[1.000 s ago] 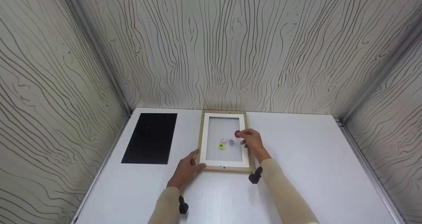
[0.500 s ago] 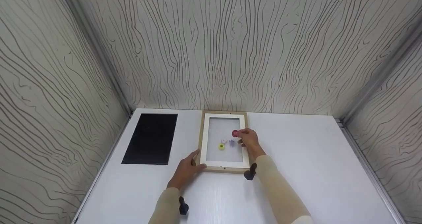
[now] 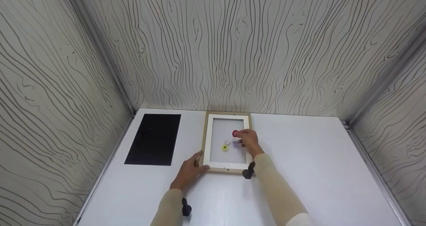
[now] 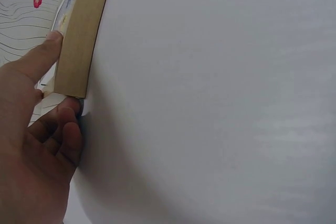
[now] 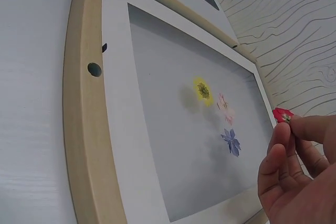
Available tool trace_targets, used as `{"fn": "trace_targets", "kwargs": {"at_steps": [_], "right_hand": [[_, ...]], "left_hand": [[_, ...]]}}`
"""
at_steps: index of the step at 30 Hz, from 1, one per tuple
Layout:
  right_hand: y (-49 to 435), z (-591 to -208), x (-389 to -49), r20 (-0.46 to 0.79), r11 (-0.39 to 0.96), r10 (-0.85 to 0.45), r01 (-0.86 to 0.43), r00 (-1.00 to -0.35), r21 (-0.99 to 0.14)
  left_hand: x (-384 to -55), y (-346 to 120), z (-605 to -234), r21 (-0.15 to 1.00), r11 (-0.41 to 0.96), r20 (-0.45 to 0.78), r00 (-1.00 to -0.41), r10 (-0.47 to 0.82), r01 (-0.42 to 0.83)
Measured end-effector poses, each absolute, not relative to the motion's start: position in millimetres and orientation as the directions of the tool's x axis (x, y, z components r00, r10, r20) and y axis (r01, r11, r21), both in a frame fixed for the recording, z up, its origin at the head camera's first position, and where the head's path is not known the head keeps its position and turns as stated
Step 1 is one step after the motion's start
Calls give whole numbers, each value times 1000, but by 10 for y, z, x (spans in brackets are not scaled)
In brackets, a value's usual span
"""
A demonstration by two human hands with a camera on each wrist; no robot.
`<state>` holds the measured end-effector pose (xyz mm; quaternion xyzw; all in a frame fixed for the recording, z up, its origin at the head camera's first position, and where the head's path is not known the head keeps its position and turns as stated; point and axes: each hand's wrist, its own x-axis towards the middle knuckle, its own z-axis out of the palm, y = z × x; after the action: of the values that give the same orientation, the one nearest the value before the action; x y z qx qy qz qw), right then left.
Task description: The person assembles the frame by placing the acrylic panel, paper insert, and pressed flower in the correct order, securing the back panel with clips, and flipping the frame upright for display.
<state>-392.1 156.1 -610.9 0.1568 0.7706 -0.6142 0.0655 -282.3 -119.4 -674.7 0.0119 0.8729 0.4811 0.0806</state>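
Note:
A light wooden picture frame [image 3: 204, 139] with a white mat lies on the table. My left hand [image 3: 189, 172] holds its near left corner, thumb on top and fingers against the side. Between thumb and fingertips, my right hand [image 3: 249, 141] pinches a red flower [image 5: 283, 115] above the right part of the frame's pane. A yellow flower [image 5: 203, 91], a pale pink flower [image 5: 226, 109] and a purple flower [image 5: 231, 142] lie close together on the pane. In the head view the right fingers partly cover the purple one.
On the left of the white table [image 3: 316, 159] lies a black rectangular panel [image 3: 153, 139]. Wood-grain patterned walls [image 3: 233, 53] close in the back and both sides. The frame's far end is close to the back wall.
My right hand has moved slightly left with the red flower, further over the pane. The left hand keeps its hold on the frame's corner.

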Motion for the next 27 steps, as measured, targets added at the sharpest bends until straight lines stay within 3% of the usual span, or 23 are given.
{"fn": "trace_targets", "kwargs": {"at_steps": [12, 27], "right_hand": [[1508, -6160, -3935, -305, 159, 194, 336, -932, -928], [1472, -6223, -3981, -362, 223, 215, 407, -907, -886]], "left_hand": [[-2844, -1213, -6725, 851, 524, -83, -985, 153, 9], [-2827, -1191, -6724, 850, 524, -131, -985, 113, -52]]}}
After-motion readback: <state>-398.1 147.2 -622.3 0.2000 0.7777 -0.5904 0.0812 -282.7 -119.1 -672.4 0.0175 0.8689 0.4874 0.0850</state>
